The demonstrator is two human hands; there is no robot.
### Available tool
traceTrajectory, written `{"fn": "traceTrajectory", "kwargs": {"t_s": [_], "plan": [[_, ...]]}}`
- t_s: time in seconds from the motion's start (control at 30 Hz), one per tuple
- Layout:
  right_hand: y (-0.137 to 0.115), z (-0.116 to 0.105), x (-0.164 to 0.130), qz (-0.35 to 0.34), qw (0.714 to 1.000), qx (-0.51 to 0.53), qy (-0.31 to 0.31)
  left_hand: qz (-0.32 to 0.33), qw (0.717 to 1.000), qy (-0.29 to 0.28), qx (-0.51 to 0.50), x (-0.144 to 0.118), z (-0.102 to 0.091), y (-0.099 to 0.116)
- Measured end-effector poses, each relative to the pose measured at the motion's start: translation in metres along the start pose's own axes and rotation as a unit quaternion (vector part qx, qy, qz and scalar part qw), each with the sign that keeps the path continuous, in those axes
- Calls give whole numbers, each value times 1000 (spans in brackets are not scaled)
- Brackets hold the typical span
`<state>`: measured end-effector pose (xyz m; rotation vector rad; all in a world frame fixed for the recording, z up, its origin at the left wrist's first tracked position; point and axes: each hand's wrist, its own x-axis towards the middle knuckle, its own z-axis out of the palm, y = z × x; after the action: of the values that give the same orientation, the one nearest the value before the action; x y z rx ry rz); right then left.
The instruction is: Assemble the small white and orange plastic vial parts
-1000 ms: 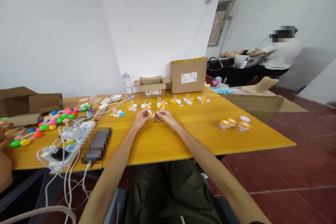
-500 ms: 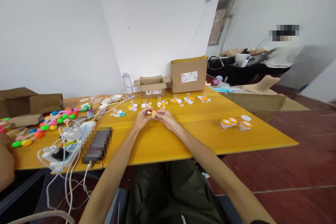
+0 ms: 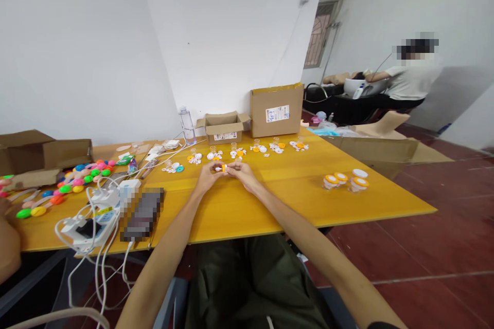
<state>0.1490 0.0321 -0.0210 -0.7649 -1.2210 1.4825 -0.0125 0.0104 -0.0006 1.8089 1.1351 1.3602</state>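
Observation:
Both hands meet over the middle of the yellow table (image 3: 247,211). My left hand (image 3: 208,177) and my right hand (image 3: 242,175) have their fingertips closed on a small orange-and-white plastic part (image 3: 224,168) between them. Its exact shape is mostly hidden by the fingers. Just beyond lie small piles of white and orange plastic pieces (image 3: 239,153), each with a little clear cup. One pile to the left includes a teal ring (image 3: 179,168). Off to the right stand several clear cups with orange-rimmed white lids (image 3: 331,179).
A small open carton (image 3: 224,136) and a larger box (image 3: 277,113) stand at the back beside a clear bottle (image 3: 188,126). On the left are a power strip (image 3: 96,221) with cables, a phone (image 3: 142,214) and colourful balls (image 3: 79,180). Another person's arm (image 3: 8,241) rests at far left.
The orange-and-white part has turned slightly between my fingers, and my hands have shifted a little. The view has moved very slightly; the things on the table lie as before.

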Motion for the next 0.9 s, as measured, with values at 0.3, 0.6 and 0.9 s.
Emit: {"fn": "traceTrajectory", "kwargs": {"t_s": [0.3,0.6,0.9], "plan": [[1,-2,0,-23,999,-31,-5,-7,1000,-11,2,0,-1,0],[-1,-1,-2,-42,998,-44,-10,-12,1000,-11,-6,-1,0,0],[-5,-3,-5,-23,998,-37,-40,17,1000,-15,16,-3,-1,5]]}}
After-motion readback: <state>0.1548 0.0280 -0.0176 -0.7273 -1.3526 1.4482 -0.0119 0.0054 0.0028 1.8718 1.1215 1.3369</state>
